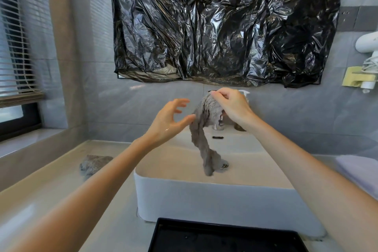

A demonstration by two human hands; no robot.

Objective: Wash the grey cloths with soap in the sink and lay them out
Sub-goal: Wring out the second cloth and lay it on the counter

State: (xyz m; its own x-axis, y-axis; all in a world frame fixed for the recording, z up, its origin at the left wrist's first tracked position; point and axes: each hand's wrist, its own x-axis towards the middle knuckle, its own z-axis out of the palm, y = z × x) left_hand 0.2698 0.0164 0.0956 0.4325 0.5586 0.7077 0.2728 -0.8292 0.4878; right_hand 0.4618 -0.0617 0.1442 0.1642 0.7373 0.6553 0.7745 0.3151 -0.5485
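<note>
At center frame the right hand (231, 106) pinched the top of a grey cloth (204, 133), which hung twisted down over the white sink (184, 196). The left hand (169, 120) hovered beside it, fingers spread, holding nothing. A 2nd grey cloth (94, 164) lay on the counter (51, 196) at lower left.

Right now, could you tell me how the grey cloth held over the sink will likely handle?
Probably floppy: the grey cloth droops in a twisted rope from the right hand over the sink. Likely wet and heavy for its size, since it hangs straight down.
</note>
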